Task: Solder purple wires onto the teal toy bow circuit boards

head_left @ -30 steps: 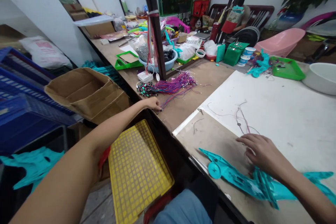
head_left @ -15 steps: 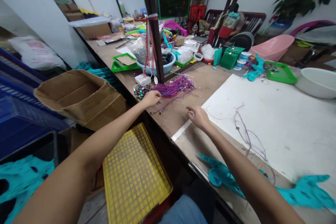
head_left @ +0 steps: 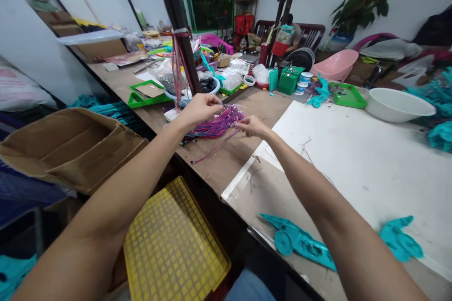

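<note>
A bundle of purple, pink and blue wires [head_left: 216, 126] lies on the brown table [head_left: 226, 160] beside a dark post. My left hand [head_left: 199, 108] hovers over the bundle with its fingers pinched on some wires. My right hand [head_left: 251, 126] is at the bundle's right end, fingers pinched on wire tips. A teal plastic toy part [head_left: 300, 241] with a round wheel lies near the table's front edge, away from both hands. Loose thin wires [head_left: 310, 150] rest on the white board [head_left: 360, 160].
A yellow grid tray [head_left: 173, 249] sits below the table edge, an open cardboard box [head_left: 67, 143] to the left. Green trays [head_left: 348, 95], a white bowl [head_left: 397, 106], a pink tub [head_left: 335, 64] and clutter fill the far table. The dark post [head_left: 178, 33] rises behind the wires.
My right hand left the teal part and reached across to the wire bundle. My left hand rose from the table edge onto the bundle. The camera view swung to the right.
</note>
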The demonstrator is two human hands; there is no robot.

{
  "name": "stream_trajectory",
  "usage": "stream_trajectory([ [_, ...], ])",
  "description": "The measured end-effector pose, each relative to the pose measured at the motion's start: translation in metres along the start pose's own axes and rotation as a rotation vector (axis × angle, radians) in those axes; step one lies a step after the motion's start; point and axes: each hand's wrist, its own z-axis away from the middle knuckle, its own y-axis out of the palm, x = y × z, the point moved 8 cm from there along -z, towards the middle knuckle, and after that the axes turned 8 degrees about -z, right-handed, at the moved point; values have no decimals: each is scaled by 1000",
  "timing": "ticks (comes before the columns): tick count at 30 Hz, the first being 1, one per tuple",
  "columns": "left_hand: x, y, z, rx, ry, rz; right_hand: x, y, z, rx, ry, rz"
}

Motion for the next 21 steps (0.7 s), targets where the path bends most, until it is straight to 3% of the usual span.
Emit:
stream_trajectory([
  [3,21,-3,9,60,-81,-39,-2,5,10,64,1,15],
  [7,39,-6,17,-32,-207,123,-6,15,40,-90,-3,116],
  [9,42,-2,17,-60,-245,174,-8,36,60,-93,2,166],
  [13,39,15,11,6,-295,292,-4,95,86,2,-51,290],
  [17,14,11,-12,-18,-226,439,6,153,90,194,-227,513],
  [21,-44,-14,-45,-104,-40,471,2,170,92,287,-291,509],
])
